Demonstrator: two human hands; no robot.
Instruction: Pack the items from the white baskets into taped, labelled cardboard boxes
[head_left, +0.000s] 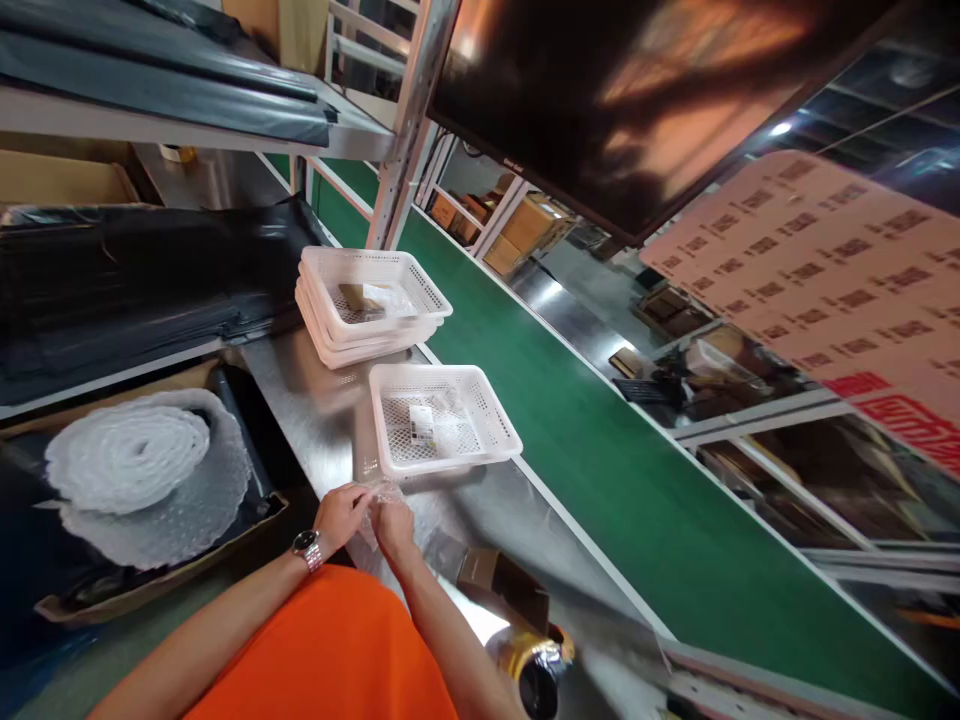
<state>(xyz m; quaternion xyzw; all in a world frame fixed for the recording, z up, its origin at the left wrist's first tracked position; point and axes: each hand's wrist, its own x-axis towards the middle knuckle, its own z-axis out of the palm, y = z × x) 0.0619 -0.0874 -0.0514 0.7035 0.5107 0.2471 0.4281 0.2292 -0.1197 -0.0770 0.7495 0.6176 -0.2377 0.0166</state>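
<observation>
My left hand (pixel 341 515), with a watch on its wrist, and my right hand (pixel 393 523) are close together at the near edge of the metal table (pixel 292 400). Both are closed on a piece of clear bubble wrap (pixel 385 490), which bunches up between and behind the fingers. Whether anything lies inside the wrap I cannot make out. Just beyond my hands stands a white plastic basket (pixel 381 425) holding a labelled clear packet (pixel 421 425). Farther back is a stack of white baskets (pixel 322 340), the top one with a small packet in it.
A roll of bubble wrap (pixel 127 455) lies in an open carton (pixel 172 580) at left. A brown box (pixel 504 583) and a tape dispenser (pixel 532 665) stand to the right. Beyond runs a green conveyor belt (pixel 570 430). A dark screen (pixel 570 100) hangs above, beside a metal post (pixel 405 130).
</observation>
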